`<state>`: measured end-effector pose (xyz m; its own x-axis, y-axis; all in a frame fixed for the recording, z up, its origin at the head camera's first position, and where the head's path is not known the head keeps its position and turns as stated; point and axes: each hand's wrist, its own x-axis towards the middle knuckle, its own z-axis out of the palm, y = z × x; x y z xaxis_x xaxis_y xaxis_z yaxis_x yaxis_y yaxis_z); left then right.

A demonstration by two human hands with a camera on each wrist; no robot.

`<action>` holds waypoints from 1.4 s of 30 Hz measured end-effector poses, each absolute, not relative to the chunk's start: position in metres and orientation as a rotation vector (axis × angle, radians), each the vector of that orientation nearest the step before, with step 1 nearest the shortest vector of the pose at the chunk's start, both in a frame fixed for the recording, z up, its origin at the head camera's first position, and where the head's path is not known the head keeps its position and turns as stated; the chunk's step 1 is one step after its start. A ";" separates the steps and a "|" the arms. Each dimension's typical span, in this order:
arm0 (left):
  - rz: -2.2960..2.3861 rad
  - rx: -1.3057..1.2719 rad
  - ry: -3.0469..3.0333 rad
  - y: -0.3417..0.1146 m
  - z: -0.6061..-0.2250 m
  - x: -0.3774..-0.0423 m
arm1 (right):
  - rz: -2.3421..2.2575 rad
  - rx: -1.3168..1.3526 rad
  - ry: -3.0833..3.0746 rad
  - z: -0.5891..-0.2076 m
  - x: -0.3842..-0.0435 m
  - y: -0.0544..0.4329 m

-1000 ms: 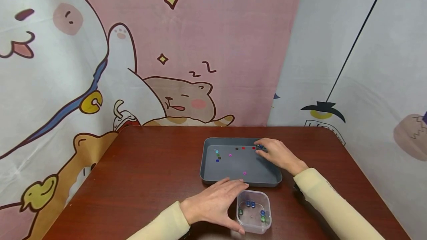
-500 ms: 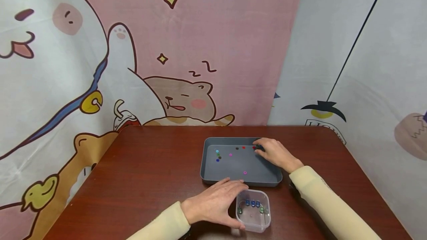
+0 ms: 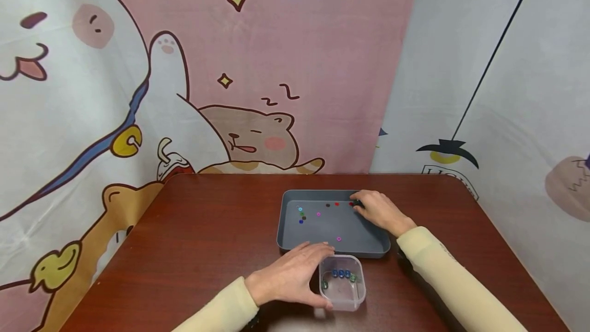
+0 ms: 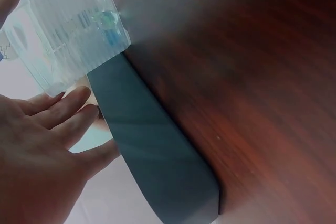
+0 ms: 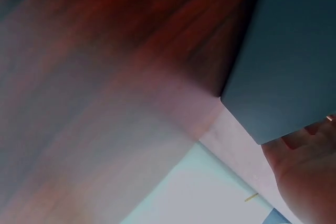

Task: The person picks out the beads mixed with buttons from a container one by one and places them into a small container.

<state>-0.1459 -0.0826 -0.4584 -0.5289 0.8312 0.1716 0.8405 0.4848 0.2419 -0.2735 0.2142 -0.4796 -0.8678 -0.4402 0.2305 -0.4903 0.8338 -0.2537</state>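
Observation:
A grey tray (image 3: 322, 229) lies on the brown table (image 3: 207, 229) and holds several small coloured beads (image 3: 300, 214). In front of it is a small clear container (image 3: 342, 282) with several blue and green beads inside. My left hand (image 3: 290, 275) holds the container's left side, fingers along the far edge and thumb at the near corner. In the left wrist view, the container (image 4: 63, 30) sits between thumb and straight fingers (image 4: 68, 111), beside the tray's wall (image 4: 152, 150). My right hand (image 3: 379, 212) reaches into the tray's far right corner, fingertips bent onto dark beads (image 3: 355, 203). Whether it pinches one is hidden.
Printed cartoon curtains close off the back and right of the table. Bare wood spreads to the left of the tray. The right wrist view shows only the tray's outer corner (image 5: 294, 51), the table and the edge of my right hand (image 5: 304, 177).
My left hand has drawn the clear container left and closer to the tray. The right hand has stayed in the far right corner, its fingers now covering the blue beads seen earlier.

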 end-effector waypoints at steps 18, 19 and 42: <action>-0.504 -1.439 -2.772 -0.082 -0.459 -0.147 | 0.540 0.803 -2.858 -0.481 -0.275 0.209; -0.504 -1.439 -2.773 -0.082 -0.459 -0.147 | 0.550 0.810 -2.856 -0.481 -0.275 0.209; -0.516 -1.451 -2.761 -0.083 -0.461 -0.147 | 0.545 0.838 -2.896 -0.483 -0.270 0.210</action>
